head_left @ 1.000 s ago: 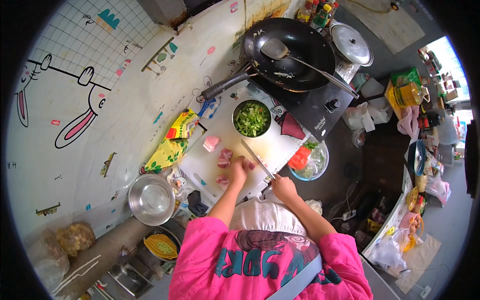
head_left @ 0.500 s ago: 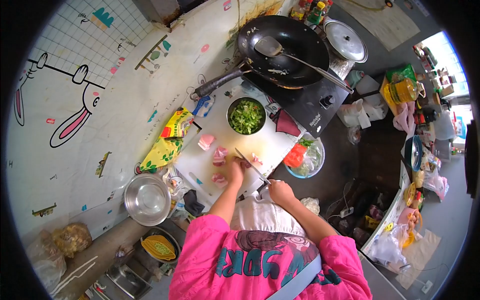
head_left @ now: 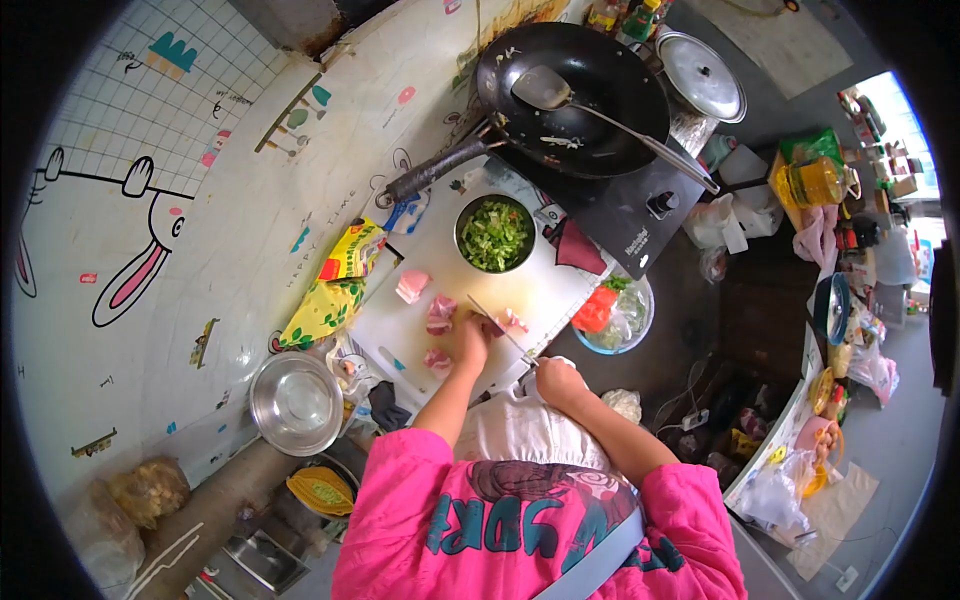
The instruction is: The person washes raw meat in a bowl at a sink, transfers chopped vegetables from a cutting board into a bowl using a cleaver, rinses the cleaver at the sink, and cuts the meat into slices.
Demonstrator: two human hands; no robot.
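My right hand (head_left: 562, 384) is closed round the handle of a knife (head_left: 503, 330), whose blade points up and left over the white cutting board (head_left: 400, 345). Beside the blade, my left hand (head_left: 476, 338) presses a piece of meat, mostly hidden under curled fingers. Small cut meat pieces (head_left: 514, 321) lie just right of the blade. Three larger chunks are to the left: a pale one (head_left: 412, 286), a red one (head_left: 440, 314) and a lower one (head_left: 438, 362). A metal bowl of chopped greens (head_left: 496, 234) stands at the board's far end.
A black wok (head_left: 600, 75) with a spatula (head_left: 541, 88) rests on the cooktop (head_left: 655, 222). Right of the board is a bowl with vegetables and a red bag (head_left: 595, 310). A yellow packet (head_left: 335, 290) and a steel basin (head_left: 297, 402) are left. A lidded pot (head_left: 700, 78) stands behind.
The knife has moved left to the meat by my left hand, and its blade now stands steeper. Small cut pieces show more clearly right of it. The camera view has shifted slightly.
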